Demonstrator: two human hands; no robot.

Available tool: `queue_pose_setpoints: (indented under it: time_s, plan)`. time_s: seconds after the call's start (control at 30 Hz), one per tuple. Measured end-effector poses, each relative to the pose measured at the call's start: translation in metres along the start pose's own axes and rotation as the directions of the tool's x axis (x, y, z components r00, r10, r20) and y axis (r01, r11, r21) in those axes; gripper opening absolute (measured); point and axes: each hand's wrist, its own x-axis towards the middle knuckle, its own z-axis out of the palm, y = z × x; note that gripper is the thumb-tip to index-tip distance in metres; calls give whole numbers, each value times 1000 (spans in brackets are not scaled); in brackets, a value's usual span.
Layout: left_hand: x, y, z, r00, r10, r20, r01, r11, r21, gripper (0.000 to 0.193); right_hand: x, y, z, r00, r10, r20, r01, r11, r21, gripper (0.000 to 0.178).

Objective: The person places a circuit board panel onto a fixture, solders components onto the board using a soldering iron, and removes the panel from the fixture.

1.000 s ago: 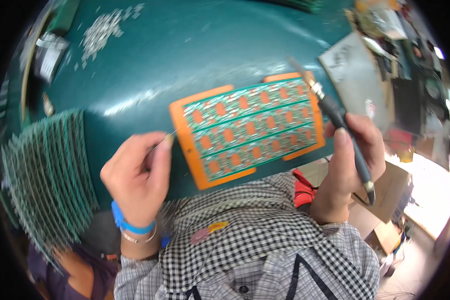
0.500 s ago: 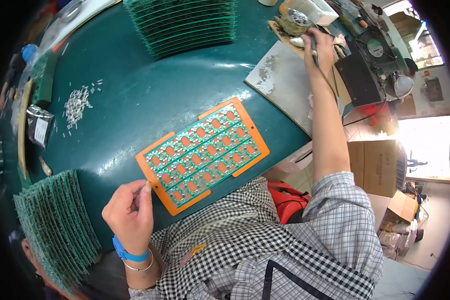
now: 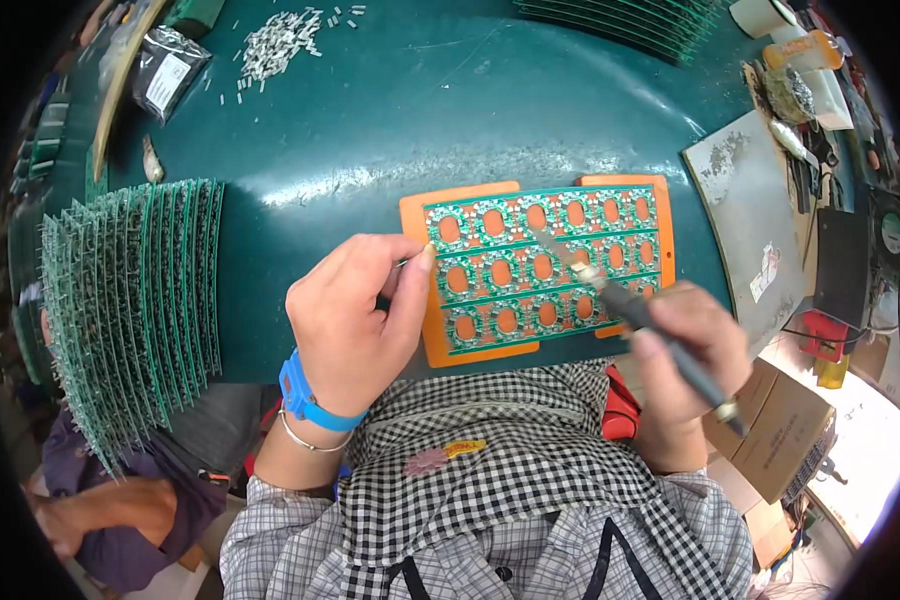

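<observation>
A green circuit board panel (image 3: 520, 247) lies in an orange tray (image 3: 418, 215) in front of me. It has rows of oval openings with orange showing through. My right hand (image 3: 705, 335) grips the dark handle of a soldering iron (image 3: 625, 303). The iron's thin tip points up and left over the panel's upper middle; whether it touches cannot be told. My left hand (image 3: 355, 295), wearing a blue watch, pinches thumb and forefinger together at the tray's left edge. What those fingers hold, if anything, is too small to make out.
Green boards (image 3: 160, 290) stand in a dense row at the left, and another stack (image 3: 635, 25) is at the back. Small white parts (image 3: 280, 45) lie heaped at the back left near a silver bag (image 3: 165, 75). A grey plate (image 3: 745, 200) sits right. Another person's arm (image 3: 120, 505) shows lower left.
My right hand has come from the holder at the far right to the panel, now with the soldering iron in view. My head view has turned. The left hand stays at the tray's edge.
</observation>
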Motion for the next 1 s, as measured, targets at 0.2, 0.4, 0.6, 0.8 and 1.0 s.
queue_pose_setpoints:
  time_s: [0.2,0.4,0.6,0.8,1.0]
  plan:
    - [4,-4,2,998,-30,49,30,999,17,10,2,-3,30,986,73,152,-69,997,-36,27]
    - [4,-12,6,999,13,51,-13,1000,14,6,3,0,34,986,100,131,-102,995,11,25]
    - [3,-11,6,999,3,32,-3,1000,24,9,1,-1,36,985,118,130,-112,993,-48,24]
    - [4,-12,8,1000,21,21,-21,999,38,10,5,-1,39,983,107,150,-97,992,-78,23]
    - [6,-12,8,999,23,32,-24,998,50,10,5,-1,39,983,109,151,-98,992,-75,23]
